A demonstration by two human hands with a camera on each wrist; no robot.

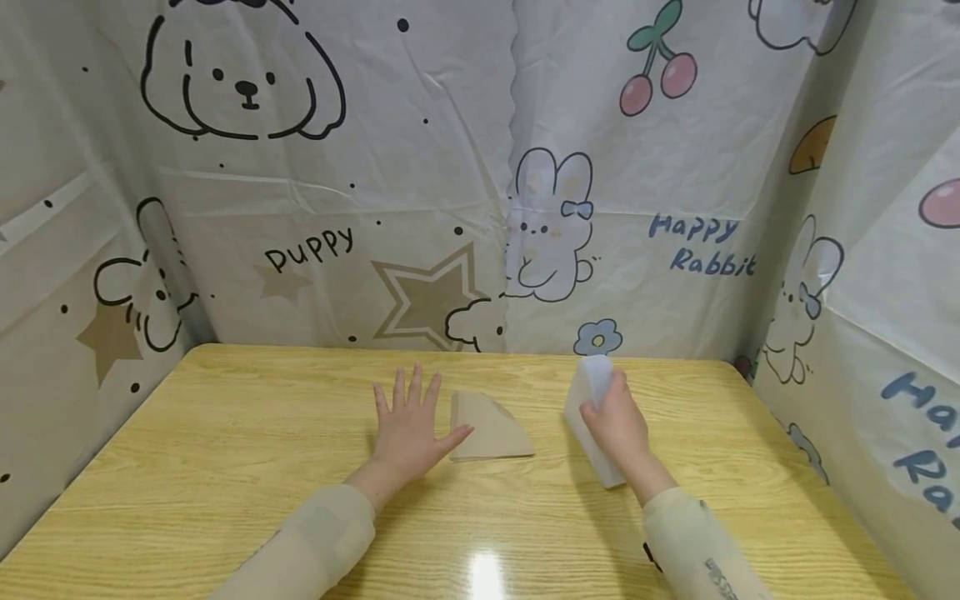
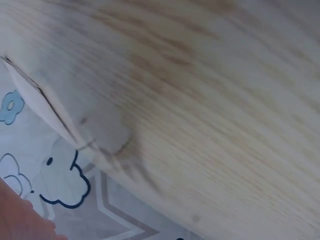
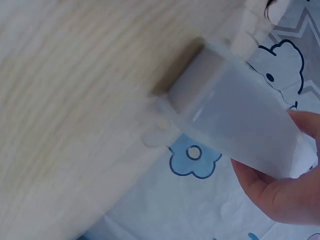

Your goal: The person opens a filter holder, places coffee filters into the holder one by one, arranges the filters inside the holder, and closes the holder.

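A tan, fan-shaped paper piece point(image 1: 487, 429), resembling a cone coffee filter, lies on the wooden table; its edge point(image 2: 50, 107) shows in the left wrist view. My left hand point(image 1: 408, 429) is to its left, fingers spread straight. The thumb tip overlaps the paper in the head view; whether it touches cannot be told. Farther right, my right hand point(image 1: 618, 421) grips a white translucent box point(image 1: 588, 425) between thumb and fingers. The box stands tilted near the table's back. In the right wrist view the box point(image 3: 240, 115) angles toward the tabletop, held at one end.
The yellow wood-grain table point(image 1: 247, 425) meets a printed cloth point(image 1: 420, 167) at its back edge, and more cloth hangs along both sides. A light reflection lies at the front of the tabletop.
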